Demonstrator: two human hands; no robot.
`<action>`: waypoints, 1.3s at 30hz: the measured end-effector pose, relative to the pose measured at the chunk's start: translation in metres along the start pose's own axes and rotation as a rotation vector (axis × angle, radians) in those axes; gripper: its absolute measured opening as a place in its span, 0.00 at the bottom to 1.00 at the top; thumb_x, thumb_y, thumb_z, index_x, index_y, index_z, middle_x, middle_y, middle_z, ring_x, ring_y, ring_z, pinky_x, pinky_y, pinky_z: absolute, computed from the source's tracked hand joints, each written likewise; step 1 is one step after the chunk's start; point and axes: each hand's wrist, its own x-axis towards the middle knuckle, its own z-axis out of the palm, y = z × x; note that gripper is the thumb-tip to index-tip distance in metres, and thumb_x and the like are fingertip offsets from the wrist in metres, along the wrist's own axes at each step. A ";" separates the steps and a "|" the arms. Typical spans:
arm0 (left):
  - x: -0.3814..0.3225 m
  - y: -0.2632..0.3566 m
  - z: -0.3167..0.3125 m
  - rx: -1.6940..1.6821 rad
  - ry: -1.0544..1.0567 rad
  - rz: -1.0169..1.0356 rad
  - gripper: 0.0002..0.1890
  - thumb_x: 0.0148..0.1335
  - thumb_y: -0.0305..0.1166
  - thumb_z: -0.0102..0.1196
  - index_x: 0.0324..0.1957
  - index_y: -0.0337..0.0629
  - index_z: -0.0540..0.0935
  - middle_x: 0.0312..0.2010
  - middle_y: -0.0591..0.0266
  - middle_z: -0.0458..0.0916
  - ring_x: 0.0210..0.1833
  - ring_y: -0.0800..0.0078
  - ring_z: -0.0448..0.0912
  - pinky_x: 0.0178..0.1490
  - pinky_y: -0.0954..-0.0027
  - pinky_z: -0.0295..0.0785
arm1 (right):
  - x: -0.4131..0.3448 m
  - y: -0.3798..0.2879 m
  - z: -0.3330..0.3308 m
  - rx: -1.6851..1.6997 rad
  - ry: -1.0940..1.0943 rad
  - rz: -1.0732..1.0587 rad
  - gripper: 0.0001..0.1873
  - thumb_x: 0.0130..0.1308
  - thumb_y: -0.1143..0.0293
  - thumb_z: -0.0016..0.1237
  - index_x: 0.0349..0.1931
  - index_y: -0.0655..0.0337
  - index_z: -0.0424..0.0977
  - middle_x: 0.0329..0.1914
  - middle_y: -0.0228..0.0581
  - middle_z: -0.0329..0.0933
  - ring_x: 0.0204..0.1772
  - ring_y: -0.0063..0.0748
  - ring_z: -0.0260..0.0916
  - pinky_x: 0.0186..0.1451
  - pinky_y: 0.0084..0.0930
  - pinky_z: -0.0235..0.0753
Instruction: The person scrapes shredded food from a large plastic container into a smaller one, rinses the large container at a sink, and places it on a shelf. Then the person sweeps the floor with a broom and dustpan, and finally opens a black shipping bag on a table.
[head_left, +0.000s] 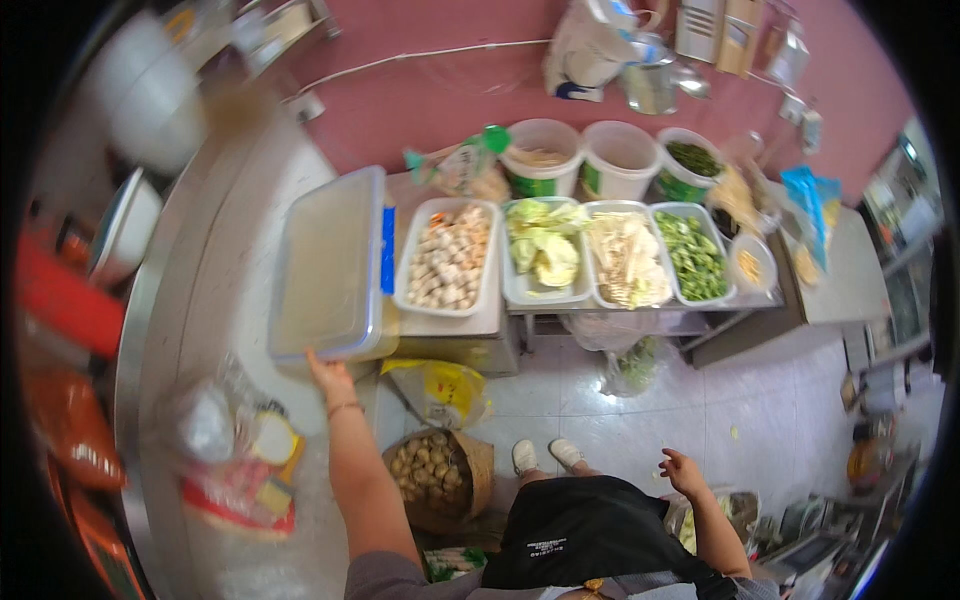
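Note:
My left hand (330, 377) reaches forward and grips the near edge of a large translucent plastic storage box (322, 262) with a blue clip along its right side. The box stands at the left end of the row of food containers. Nothing shows in my right hand (682, 474), which hangs low on the right with its fingers apart. Just right of the box, a white tub (447, 259) holds pale cubed pieces. Beyond it come tubs of cabbage leaves (544, 247), enoki mushrooms (628, 259) and chopped greens (690, 251).
Behind the tubs stand white buckets (622, 157) against the pink wall. A basket of potatoes (431, 472) sits on the floor below a yellow bag (442, 394). Packaged goods lie on the left counter (307, 465). A bag of greens (634, 364) hangs under the table.

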 end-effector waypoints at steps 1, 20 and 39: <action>0.003 -0.008 -0.013 0.124 0.026 0.021 0.34 0.72 0.54 0.51 0.68 0.37 0.66 0.63 0.52 0.74 0.63 0.58 0.73 0.68 0.53 0.68 | -0.012 0.010 -0.004 -0.103 0.044 0.015 0.16 0.71 0.74 0.47 0.57 0.63 0.75 0.34 0.45 0.85 0.34 0.35 0.84 0.42 0.32 0.81; -0.514 -0.300 0.056 1.269 -1.703 -0.190 0.13 0.67 0.34 0.59 0.49 0.39 0.80 0.40 0.56 0.84 0.44 0.62 0.83 0.48 0.63 0.78 | -0.160 -0.001 -0.234 0.032 0.479 -0.335 0.22 0.66 0.70 0.53 0.62 0.56 0.74 0.43 0.39 0.77 0.49 0.37 0.73 0.60 0.39 0.71; -0.585 -0.517 0.172 1.696 -1.430 -0.855 0.03 0.67 0.26 0.58 0.40 0.38 0.80 0.32 0.63 0.82 0.34 0.73 0.78 0.41 0.71 0.75 | -0.225 -0.007 -0.546 0.575 0.373 -1.424 0.07 0.68 0.75 0.51 0.39 0.52 0.82 0.18 0.27 0.60 0.16 0.24 0.58 0.21 0.24 0.55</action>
